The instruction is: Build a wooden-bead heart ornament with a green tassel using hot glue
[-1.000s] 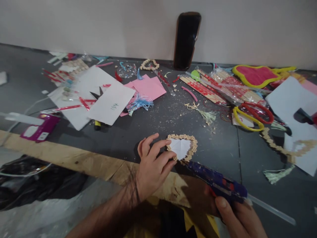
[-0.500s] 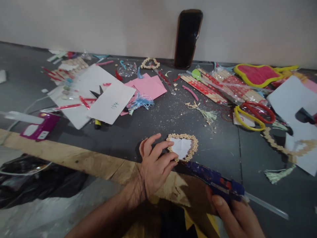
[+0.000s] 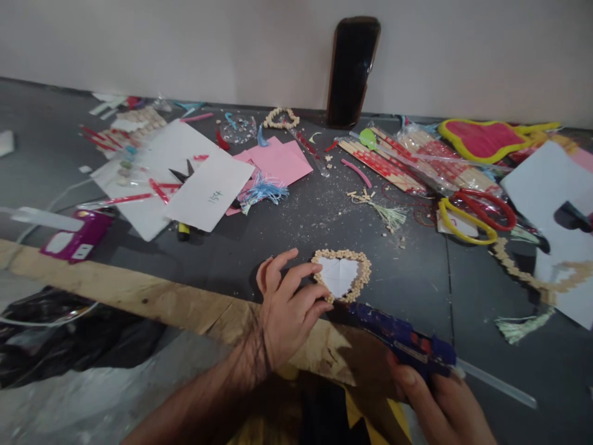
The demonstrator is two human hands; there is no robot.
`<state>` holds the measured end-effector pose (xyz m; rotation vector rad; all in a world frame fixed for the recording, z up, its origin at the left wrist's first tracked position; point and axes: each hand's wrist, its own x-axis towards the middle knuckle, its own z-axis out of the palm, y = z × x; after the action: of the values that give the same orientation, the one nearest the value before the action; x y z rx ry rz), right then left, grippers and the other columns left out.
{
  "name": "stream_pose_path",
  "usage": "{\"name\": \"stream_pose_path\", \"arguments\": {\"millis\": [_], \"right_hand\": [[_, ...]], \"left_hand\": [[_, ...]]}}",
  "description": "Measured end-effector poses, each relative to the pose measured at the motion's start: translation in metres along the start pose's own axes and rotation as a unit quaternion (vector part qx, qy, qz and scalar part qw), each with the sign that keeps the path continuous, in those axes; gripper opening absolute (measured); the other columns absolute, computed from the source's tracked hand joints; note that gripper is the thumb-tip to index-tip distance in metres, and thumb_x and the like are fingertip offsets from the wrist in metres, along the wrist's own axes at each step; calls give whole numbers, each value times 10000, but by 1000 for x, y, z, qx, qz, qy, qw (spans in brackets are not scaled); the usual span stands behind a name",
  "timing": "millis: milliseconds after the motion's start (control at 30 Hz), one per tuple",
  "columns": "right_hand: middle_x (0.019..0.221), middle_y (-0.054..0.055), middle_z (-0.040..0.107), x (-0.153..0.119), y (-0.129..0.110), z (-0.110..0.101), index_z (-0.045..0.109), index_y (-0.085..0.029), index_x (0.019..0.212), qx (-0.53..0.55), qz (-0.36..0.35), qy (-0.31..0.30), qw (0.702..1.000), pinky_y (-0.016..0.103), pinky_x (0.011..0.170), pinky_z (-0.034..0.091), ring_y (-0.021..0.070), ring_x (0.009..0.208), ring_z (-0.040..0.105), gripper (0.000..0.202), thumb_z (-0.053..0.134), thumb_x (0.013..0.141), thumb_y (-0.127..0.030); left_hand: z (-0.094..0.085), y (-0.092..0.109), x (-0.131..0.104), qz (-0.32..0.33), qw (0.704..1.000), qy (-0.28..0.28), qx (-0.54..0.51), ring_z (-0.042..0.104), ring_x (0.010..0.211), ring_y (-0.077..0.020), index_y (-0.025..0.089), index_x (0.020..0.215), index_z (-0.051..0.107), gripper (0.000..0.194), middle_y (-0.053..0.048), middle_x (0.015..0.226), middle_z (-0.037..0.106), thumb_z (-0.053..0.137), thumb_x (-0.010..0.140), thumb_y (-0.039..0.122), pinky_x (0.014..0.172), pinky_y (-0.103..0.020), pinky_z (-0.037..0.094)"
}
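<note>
A small heart [image 3: 340, 277] with a white paper middle and a rim of tiny wooden pieces lies flat on the dark table. At its left edge my left hand [image 3: 290, 306] steadies it, thumb near the lower tip and fingertips on the rim, the other fingers raised. My right hand [image 3: 438, 395] is wrapped round a dark blue glue gun [image 3: 403, 337]. The gun's nozzle points left, close to the heart's lower tip; whether it touches cannot be made out. A clear glue stick [image 3: 498, 383] sticks out of the gun's back end.
A phone [image 3: 353, 71] leans on the wall. To the right lie scissors [image 3: 486, 213], bagged chopsticks [image 3: 393, 164] and a pale green tassel [image 3: 389, 215]. Pink paper [image 3: 282, 162], white sheets [image 3: 213, 191] and a purple device [image 3: 81, 235] are left. A wooden strip [image 3: 204, 306] edges the table.
My left hand has shifted very slightly left, its fingertips still at the heart's edge. The glue gun stays almost in place near the lower tip.
</note>
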<state>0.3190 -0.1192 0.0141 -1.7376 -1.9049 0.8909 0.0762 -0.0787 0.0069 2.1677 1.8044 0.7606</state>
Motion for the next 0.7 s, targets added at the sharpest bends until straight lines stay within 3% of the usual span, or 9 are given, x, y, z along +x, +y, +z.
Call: {"name": "stream_pose_path", "arguments": {"millis": [133,300,533,700], "right_hand": [[731,42,721,0,0,1,715,-257,790,-4,-7,13,1000,298,618,565,223,699,679,335,511,834,-520],[746,32,729,8,4,-5,713,-242,899,-25,-107,-11,994,261,597,567,195,668,691,283,506,857,-430],[713,-10,725,23,-4,-19,686,-242,801,-17,-157,39,987,184,561,551,139,597,684,217,508,868,-346],[656,-28,711,30,-7,-21,673,-232,788,-20,-184,34,982,145,471,516,113,526,666,234,484,891,-325]], "left_hand": [[2,0,-1,2,1000,8,5,354,1281,-319,299,800,688,88,3,1152,613,619,848,326,1014,-592,342],[3,1,-2,0,1000,2,11,354,1273,-309,290,790,689,109,-9,1167,600,608,855,324,1018,-558,346],[3,3,-5,25,999,14,43,378,1225,-301,268,766,692,134,-19,1168,585,619,846,347,1022,-516,290],[6,6,-5,18,998,31,49,391,1203,-290,244,729,686,144,-28,1145,598,648,828,341,1019,-494,280]]}}
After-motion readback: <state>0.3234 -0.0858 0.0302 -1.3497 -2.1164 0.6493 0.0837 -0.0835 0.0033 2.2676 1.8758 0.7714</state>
